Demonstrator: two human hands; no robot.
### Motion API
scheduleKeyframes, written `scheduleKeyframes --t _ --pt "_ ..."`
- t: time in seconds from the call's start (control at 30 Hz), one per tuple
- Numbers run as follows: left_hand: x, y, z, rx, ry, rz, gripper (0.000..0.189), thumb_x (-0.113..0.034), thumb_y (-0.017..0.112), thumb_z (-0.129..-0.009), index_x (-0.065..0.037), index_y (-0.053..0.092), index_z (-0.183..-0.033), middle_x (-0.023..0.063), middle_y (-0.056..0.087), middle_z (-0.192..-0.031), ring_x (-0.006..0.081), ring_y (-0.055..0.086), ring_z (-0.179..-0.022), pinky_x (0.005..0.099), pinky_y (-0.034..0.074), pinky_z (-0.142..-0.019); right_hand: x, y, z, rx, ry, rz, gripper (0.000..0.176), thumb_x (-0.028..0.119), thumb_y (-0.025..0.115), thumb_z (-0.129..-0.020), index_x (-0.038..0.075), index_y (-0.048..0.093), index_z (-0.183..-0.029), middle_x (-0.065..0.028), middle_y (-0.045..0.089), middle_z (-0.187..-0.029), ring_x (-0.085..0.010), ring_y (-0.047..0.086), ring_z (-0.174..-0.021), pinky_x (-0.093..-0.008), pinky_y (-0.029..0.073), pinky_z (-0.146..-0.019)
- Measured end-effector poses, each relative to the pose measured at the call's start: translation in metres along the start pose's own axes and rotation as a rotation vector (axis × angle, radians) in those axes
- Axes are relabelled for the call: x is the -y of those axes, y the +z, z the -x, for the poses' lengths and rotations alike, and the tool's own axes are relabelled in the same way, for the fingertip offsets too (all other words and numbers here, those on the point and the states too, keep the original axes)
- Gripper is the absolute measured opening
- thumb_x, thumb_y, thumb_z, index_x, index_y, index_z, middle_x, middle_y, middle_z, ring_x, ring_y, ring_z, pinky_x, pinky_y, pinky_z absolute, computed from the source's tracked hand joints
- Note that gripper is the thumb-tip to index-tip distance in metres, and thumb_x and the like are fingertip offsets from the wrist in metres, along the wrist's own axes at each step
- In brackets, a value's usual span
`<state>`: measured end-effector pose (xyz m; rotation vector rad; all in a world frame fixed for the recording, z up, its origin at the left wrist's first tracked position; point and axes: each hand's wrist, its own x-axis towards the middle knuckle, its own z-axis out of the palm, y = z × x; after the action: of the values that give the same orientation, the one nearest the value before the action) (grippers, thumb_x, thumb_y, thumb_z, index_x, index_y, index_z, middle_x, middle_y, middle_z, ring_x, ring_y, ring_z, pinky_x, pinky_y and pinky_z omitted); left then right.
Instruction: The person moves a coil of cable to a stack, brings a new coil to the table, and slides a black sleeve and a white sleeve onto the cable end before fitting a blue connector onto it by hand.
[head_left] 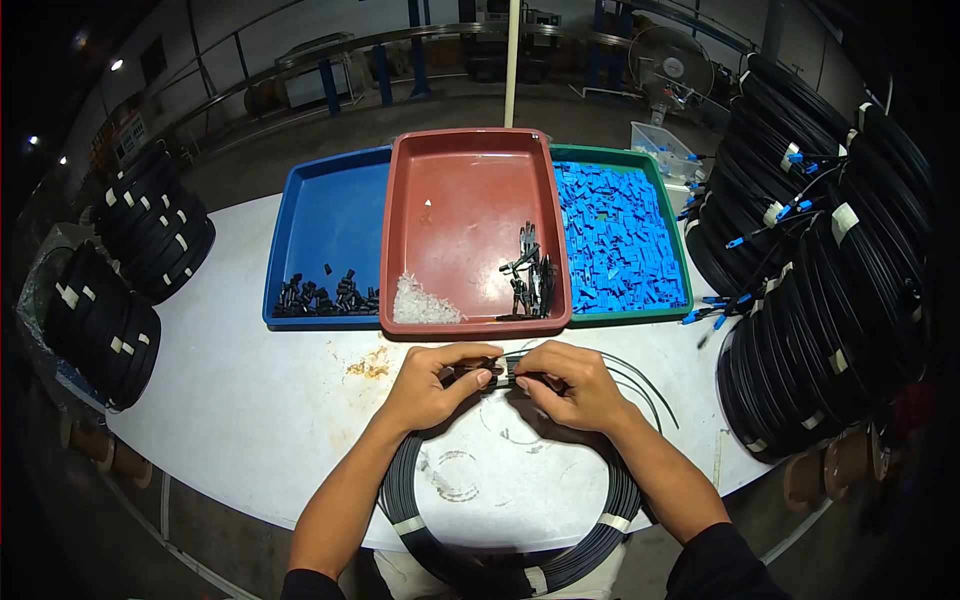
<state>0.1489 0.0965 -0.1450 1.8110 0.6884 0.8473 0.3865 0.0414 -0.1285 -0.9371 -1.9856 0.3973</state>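
Observation:
A coil of black cable (402,484), bound with pale tape, lies at the table's front edge. At the coil's far side my left hand (438,383) is closed, thumb and fingers pinched on the cable bundle. Close beside it, my right hand (570,384) is also closed at the bundle, but what its fingertips hold is too small to make out. Loose cable ends curve out to the right, past my right hand. Just beyond both hands stands a red tray (470,215) with small clear pieces and black parts.
A blue tray (330,220) with black parts stands left of the red one, a green tray (672,230) with blue connectors right of it. Stacked black coils (155,225) are at the left; taller stacks (815,340) with blue-tipped ends stand right. A clear bin (665,150) sits behind.

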Motion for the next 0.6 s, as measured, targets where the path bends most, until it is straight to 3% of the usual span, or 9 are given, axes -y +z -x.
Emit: scheduleKeyframes --t 0.07,0.13,0.37,0.43,0.6 --pt "0.001 0.003 0.001 -0.045 0.058 -0.020 0.032 -0.002 0.073 -0.092 0.003 0.064 -0.122 0.0123 0.073 -0.109 0.0134 0.070 -0.096 0.0261 0.054 -0.085 0.002 -0.001 0.000 -0.010 0.007 0.012 0.014 0.002 0.072 -0.083 0.000 0.073 -0.096 -0.0130 0.071 -0.087 -0.0276 0.068 -0.072 -0.0352 0.055 -0.066" --pt "0.004 0.005 0.001 -0.098 0.045 0.125 0.036 -0.011 0.078 -0.089 -0.005 0.062 -0.121 0.0111 0.078 -0.094 0.0130 0.071 -0.085 0.0271 0.052 -0.077 0.002 -0.001 0.000 -0.020 0.011 0.024 0.014 0.002 0.072 -0.083 0.001 0.073 -0.097 -0.0127 0.071 -0.085 -0.0267 0.068 -0.070 -0.0347 0.055 -0.064" --pt "0.004 0.004 0.002 -0.069 0.122 -0.016 0.031 -0.010 0.078 -0.089 -0.006 0.059 -0.113 0.0098 0.078 -0.091 0.0149 0.074 -0.089 0.0271 0.052 -0.080 -0.001 0.001 0.001 -0.032 0.000 0.031 0.017 0.004 0.073 -0.082 0.001 0.074 -0.098 -0.0114 0.070 -0.080 -0.0247 0.068 -0.067 -0.0339 0.054 -0.063" --pt "-0.004 0.003 0.003 -0.001 0.064 -0.059 0.031 0.001 0.076 -0.089 -0.001 0.057 -0.113 0.0064 0.068 -0.100 0.0139 0.071 -0.097 0.0263 0.054 -0.086 -0.002 0.002 0.001 -0.033 -0.003 0.022 0.016 0.004 0.073 -0.082 0.001 0.074 -0.098 -0.0113 0.070 -0.080 -0.0246 0.068 -0.067 -0.0338 0.055 -0.063" --pt "-0.005 0.004 0.003 -0.011 0.069 -0.066 0.027 0.000 0.077 -0.089 0.000 0.061 -0.110 0.0069 0.070 -0.098 0.0138 0.071 -0.095 0.0258 0.055 -0.084 -0.003 0.003 0.001 -0.007 -0.006 0.017 0.015 0.003 0.073 -0.082 0.002 0.074 -0.097 -0.0115 0.071 -0.080 -0.0246 0.068 -0.066 -0.0340 0.055 -0.062"
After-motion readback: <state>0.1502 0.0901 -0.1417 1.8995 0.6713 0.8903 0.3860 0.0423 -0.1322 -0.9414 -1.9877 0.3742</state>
